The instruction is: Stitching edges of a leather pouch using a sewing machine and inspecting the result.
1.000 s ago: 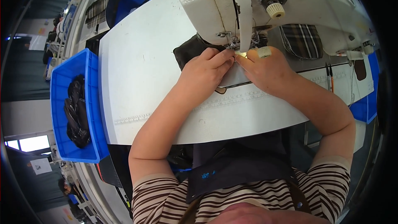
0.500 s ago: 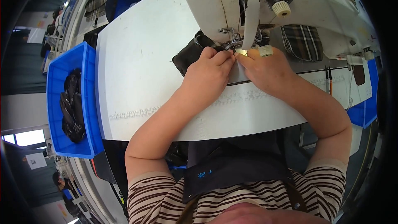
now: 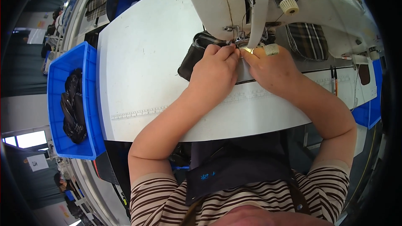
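Observation:
Under the needle area of a white sewing machine [image 3: 213, 6] lies a dark zippered pouch [image 3: 193, 60]. Its curved zipper shows at the top, and the body sticks out to the left. With fingers bent and pressed together, my left hand [image 3: 215, 69] grips the pouch's right end beside the presser foot. My right hand [image 3: 274, 69] is closed too, thumb and forefinger pinching at the pouch's edge close to the left fingertips. A small light glows just above the right fingers. The stretch of edge between both hands is mostly hidden by the fingers.
Dark plaid fabric pieces [image 3: 307, 41] lie right of the needle, under the machine arm. A pair of thin pointed tools [image 3: 334, 79] rests on the white table [image 3: 142, 75] at the right. A blue bin [image 3: 94, 113] holding dark shiny material stands left of the table.
The pouch has turned slightly and its outer end has shifted a little to the right. Both hands have stayed at the needle, moving only slightly right.

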